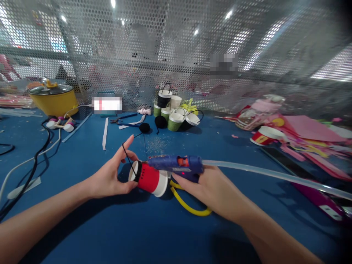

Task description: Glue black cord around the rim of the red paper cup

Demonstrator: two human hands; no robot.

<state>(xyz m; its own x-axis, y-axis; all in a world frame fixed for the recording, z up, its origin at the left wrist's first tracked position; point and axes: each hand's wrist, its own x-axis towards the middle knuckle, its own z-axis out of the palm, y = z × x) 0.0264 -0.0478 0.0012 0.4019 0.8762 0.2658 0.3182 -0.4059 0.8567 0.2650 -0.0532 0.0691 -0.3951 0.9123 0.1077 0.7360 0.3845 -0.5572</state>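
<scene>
A red and white paper cup (150, 179) lies tilted on its side, with a black band round its left end. My left hand (118, 168) grips that end between thumb and fingers. Black yarn (127, 156) runs from the cup over the raised index finger and back toward a small black yarn ball (144, 127). Wrapped round a blue glue gun (178, 164), my right hand (203, 185) holds its nozzle at the upper edge of the cup, by the black band. A clear glue stick (247, 169) sticks out of the gun's rear, and a yellow cord (187, 206) loops below.
Several small green, black and white cups (176, 121) stand at the back. A yellow pot (55, 101) sits far left near cables (38, 157). Pliers (123, 118) and white strips (105, 134) lie mid-table. Pink paper (310, 128), another red cup (266, 135) and a phone (286, 161) are right.
</scene>
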